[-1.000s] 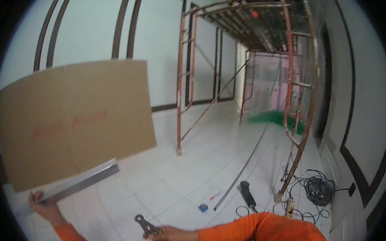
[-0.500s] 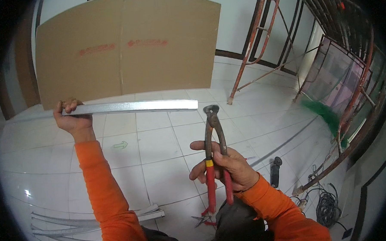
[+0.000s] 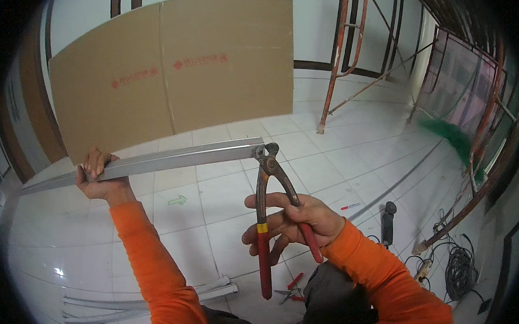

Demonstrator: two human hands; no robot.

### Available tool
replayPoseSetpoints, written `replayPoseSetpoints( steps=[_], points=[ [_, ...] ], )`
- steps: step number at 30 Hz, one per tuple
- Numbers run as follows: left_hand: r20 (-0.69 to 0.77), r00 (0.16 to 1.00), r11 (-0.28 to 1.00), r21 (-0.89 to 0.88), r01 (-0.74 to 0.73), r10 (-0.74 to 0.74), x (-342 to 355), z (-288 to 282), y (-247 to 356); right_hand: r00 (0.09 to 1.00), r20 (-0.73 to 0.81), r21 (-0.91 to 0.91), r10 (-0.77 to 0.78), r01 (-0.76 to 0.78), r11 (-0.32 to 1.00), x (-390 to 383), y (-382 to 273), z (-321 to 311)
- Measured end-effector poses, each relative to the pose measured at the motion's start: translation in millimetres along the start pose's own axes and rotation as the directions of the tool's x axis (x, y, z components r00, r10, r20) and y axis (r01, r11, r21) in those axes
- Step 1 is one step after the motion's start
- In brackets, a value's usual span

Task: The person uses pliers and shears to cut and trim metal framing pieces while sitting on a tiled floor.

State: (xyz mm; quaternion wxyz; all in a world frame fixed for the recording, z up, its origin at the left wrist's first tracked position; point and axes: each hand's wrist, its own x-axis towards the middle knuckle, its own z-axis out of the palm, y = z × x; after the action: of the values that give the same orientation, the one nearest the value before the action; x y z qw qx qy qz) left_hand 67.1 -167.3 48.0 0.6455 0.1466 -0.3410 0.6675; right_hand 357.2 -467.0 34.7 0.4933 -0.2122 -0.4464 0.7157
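Watching remotely, I saw the left hand (image 3: pixel 105 175) grasping the metal channel (image 3: pixel 190 157) over the tiled floor (image 3: pixel 172 223) and the right hand (image 3: pixel 311 217) holding pincers (image 3: pixel 262 199), jaws at its end, so I judged a steady channel and squarely aligned jaws most important.

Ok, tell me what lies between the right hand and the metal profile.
In the head view, the pincers bridge that stretch: handles in the right hand, jaws at one end of the metal profile.
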Motion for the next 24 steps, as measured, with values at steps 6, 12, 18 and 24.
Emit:
replayPoseSetpoints(
  steps=[6,12,18,24],
  points=[
    [0.007,1.0,1.0,-0.028,-0.003,0.003,-2.4,7.7,-0.8,1.0,0.015,0.068,-0.005,0.004,0.998,-1.5,8.0,-1.9],
    [0.027,1.0,1.0,-0.01,0.009,-0.008,-5.9,13.7,3.8,0.999,0.043,0.132,0.003,-0.008,0.991,-3.3,12.7,-6.5],
    [0.001,1.0,0.996,-0.092,0.018,-0.018,-6.9,21.7,-1.3,1.0,0.024,0.107,0.005,-0.008,0.994,-2.2,6.1,-0.8],
    [-0.48,0.839,0.83,0.554,0.063,0.257,11.6,27.5,23.6,0.995,-0.094,-0.113,0.044,-0.055,0.992,-5.3,3.8,18.4]
  ],
)
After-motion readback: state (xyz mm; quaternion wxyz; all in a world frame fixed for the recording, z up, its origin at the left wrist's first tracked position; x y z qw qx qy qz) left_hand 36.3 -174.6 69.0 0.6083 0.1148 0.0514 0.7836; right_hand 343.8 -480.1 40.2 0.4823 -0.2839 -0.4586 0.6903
